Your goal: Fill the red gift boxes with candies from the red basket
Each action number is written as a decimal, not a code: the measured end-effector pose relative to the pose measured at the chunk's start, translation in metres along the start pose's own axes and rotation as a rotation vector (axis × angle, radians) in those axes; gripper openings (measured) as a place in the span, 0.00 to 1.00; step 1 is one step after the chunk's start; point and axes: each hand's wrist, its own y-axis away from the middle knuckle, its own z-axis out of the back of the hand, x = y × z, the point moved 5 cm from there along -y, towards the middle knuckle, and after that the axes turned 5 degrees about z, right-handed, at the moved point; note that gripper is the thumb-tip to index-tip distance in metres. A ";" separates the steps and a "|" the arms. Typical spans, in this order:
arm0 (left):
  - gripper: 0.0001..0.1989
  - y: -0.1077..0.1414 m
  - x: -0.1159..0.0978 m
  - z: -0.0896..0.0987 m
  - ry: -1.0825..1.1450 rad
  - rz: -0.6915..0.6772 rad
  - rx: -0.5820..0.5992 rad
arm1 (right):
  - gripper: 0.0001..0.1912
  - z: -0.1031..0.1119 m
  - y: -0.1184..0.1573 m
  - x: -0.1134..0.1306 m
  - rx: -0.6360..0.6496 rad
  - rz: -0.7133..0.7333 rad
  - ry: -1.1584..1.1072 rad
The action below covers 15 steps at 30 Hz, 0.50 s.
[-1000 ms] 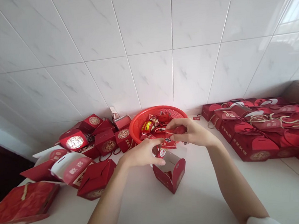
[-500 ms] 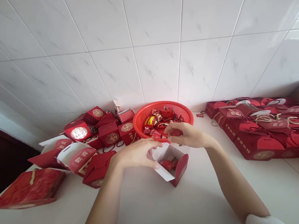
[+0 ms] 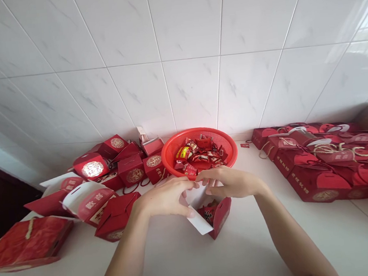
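A small red gift box (image 3: 222, 216) with a white inside stands with its top up and flaps spread, in front of the basket. Inside it lie wrapped sweets (image 3: 208, 213), one in a red wrapper with dark lettering. My left hand (image 3: 168, 198) grips the box's left side, thumb against a white flap and fingers behind. Over the box's opening hovers my right hand (image 3: 229, 182), its fingers bent and apart, with nothing visible in them. Just behind both hands is a red plastic basket (image 3: 232, 145) of wrapped sweets (image 3: 200, 156), one of them with a yellow label.
Several red boxes (image 3: 131, 171) are piled to the left, some with flaps up. A red bag-like package (image 3: 25, 244) lies at the near left. Rows of closed red boxes (image 3: 314, 177) with cords fill the right. White tiles (image 3: 195, 89) rise behind the counter (image 3: 182, 259).
My right hand has moved from the basket's front rim down over the box. The red-wrapped sweet that was in its fingers is out of them, and a dark-lettered wrapper now shows inside the box.
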 end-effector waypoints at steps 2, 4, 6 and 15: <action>0.34 0.002 0.000 0.000 0.008 0.017 0.008 | 0.15 0.001 0.003 -0.002 0.032 -0.036 0.030; 0.35 0.005 -0.002 0.002 -0.005 0.025 0.009 | 0.14 0.003 0.006 -0.004 0.083 -0.086 0.049; 0.36 0.009 -0.004 0.004 -0.023 0.029 0.006 | 0.14 0.008 0.011 -0.004 0.106 -0.151 0.087; 0.39 0.013 -0.003 0.003 -0.068 0.070 0.045 | 0.17 0.033 0.035 -0.019 0.043 -0.562 0.368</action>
